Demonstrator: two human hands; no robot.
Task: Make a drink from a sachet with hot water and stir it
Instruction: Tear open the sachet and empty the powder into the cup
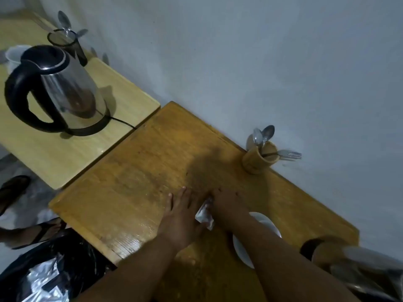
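A small silvery sachet [204, 215] is pinched between both hands just above the brown wooden table [135, 171]. My left hand [181, 216] holds its lower end, with the fingers stretched forward. My right hand [226, 205] grips its upper end. A white cup or bowl [242, 249] sits under my right forearm, mostly hidden. A steel electric kettle [58, 90] with a black handle stands on its base on the paler table [122, 94] at the left. Spoons and a fork stand in a wooden holder [260, 159] by the wall.
A dark mesh holder [67, 45] with spoons and a white cup [14, 56] stand behind the kettle. A black bin bag [54, 264] with foil wrappers lies at lower left, near sandalled feet [32, 234]. A wooden holder [327, 251] with cutlery is at lower right.
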